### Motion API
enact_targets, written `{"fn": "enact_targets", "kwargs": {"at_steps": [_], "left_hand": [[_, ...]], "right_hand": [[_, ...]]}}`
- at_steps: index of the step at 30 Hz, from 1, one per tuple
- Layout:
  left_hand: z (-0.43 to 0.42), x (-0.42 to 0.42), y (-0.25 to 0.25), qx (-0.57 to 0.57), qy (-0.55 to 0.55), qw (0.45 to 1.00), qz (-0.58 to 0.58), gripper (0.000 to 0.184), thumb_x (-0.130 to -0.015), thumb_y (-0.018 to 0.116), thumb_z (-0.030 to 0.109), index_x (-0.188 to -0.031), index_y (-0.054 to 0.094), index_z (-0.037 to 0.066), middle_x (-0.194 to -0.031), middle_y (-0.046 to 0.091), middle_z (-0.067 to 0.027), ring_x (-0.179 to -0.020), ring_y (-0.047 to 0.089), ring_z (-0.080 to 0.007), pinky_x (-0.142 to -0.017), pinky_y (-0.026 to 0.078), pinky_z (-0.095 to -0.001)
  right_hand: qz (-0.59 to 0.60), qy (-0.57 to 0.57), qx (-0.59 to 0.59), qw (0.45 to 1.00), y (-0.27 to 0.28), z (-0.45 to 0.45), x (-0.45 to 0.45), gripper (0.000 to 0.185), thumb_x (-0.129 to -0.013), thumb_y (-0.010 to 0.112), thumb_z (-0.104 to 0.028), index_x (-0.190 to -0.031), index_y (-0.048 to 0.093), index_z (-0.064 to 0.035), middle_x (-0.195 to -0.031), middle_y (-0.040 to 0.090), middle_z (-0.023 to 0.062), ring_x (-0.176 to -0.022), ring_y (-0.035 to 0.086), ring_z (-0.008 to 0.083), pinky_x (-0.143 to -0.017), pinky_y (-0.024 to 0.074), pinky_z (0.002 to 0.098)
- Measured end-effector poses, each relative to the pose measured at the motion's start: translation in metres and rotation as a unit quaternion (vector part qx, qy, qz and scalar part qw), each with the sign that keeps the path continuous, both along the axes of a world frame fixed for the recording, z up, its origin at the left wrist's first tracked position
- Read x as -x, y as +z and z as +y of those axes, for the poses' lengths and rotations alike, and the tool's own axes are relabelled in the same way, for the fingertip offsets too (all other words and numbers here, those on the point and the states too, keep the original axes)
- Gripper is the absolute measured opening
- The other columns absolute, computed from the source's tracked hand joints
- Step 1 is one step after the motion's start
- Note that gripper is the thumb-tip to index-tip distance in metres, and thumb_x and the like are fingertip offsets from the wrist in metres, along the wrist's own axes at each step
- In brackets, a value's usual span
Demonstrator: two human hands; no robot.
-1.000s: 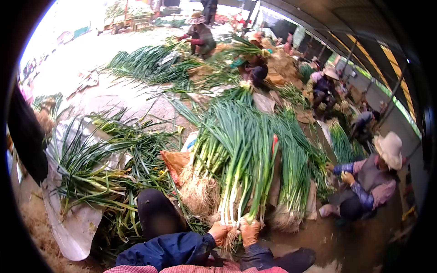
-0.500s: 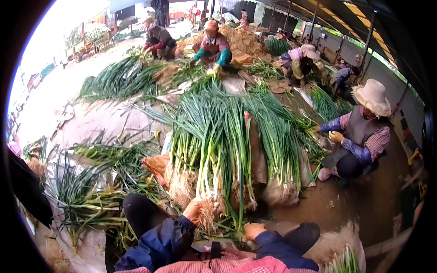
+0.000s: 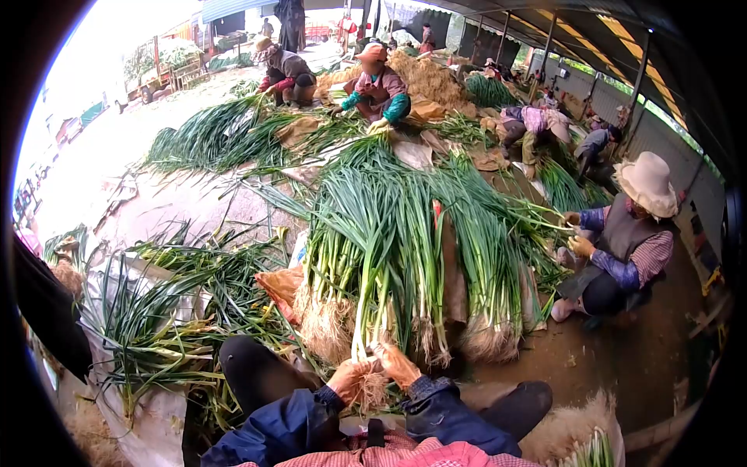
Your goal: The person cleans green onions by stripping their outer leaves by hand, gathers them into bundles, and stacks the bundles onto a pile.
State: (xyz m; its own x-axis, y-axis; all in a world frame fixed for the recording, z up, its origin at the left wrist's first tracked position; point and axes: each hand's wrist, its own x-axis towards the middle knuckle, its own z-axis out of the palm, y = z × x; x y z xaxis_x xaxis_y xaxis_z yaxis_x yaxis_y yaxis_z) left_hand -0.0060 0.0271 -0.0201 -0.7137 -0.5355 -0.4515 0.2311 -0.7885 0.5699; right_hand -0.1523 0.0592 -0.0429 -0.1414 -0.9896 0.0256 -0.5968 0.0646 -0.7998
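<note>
In front of my lap, my left hand [image 3: 350, 379] is closed around the white root ends of a few long green onions [image 3: 364, 307]. Pale stringy roots [image 3: 372, 391] hang out below its fingers. My right hand [image 3: 398, 365] is beside it, fingers bent and pinched against the base of the same stalks. The leaves of these onions lie forward over a large heap of green onions [image 3: 342, 214], whose root ends point toward me. Fingertips of both hands are partly hidden among stems and roots.
Loose leaves and stalks [image 3: 179, 342] litter the ground at left. A root bundle [image 3: 576, 428] lies near my right knee. At right a co-worker in a pale hat [image 3: 647, 184] crouches with onions. Other people [image 3: 381, 86] squat beyond the heap. An orange sack [image 3: 282, 289] lies ahead.
My right hand has moved left and up from beside my right knee to meet my left hand at the stalks. My left hand still grips the root ends. The view has shifted slightly.
</note>
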Motion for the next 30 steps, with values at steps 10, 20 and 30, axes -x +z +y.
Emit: {"fn": "enact_targets", "kwargs": {"at_steps": [10, 20, 30], "left_hand": [[0.028, -0.052, 0.047, 0.045, -0.111, 0.987, 0.110, 0.026, -0.079, 0.066, 0.017, -0.098, 0.056, 0.001, -0.082, 0.060, -0.0086, -0.059, 0.052, -0.0102, -0.049, 0.041, -0.0196], [-0.052, 0.017, -0.014, 0.049, -0.115, 0.991, 0.045, 0.038, -0.082, 0.062, 0.028, -0.110, 0.054, 0.004, -0.086, 0.061, -0.0028, -0.066, 0.051, -0.0114, -0.059, 0.043, -0.0230], [-0.015, 0.043, 0.027, -0.167, -0.108, 0.975, -0.102, 0.029, -0.087, 0.051, 0.036, -0.067, 0.050, 0.015, -0.052, 0.042, 0.0031, -0.047, 0.043, -0.0134, -0.040, 0.035, -0.0281]], "right_hand": [[-0.637, 0.014, 0.047, 0.769, 0.078, -0.184, 0.111, 0.046, -0.090, 0.038, -0.048, -0.098, 0.056, -0.0059, -0.090, 0.062, 0.0105, -0.082, 0.061, 0.0220, -0.075, 0.0491, 0.0410], [0.082, -0.299, 0.025, 0.950, -0.090, -0.056, 0.147, 0.101, -0.073, 0.062, -0.046, -0.140, -0.003, -0.0082, -0.141, 0.010, 0.0287, -0.130, 0.015, 0.0409, -0.107, 0.0184, 0.0403], [0.088, -0.380, -0.022, 0.920, -0.053, 0.007, 0.135, 0.058, -0.076, 0.060, -0.034, -0.122, 0.040, -0.0033, -0.126, 0.041, 0.0245, -0.111, 0.044, 0.0374, -0.092, 0.0373, 0.0401]]}}
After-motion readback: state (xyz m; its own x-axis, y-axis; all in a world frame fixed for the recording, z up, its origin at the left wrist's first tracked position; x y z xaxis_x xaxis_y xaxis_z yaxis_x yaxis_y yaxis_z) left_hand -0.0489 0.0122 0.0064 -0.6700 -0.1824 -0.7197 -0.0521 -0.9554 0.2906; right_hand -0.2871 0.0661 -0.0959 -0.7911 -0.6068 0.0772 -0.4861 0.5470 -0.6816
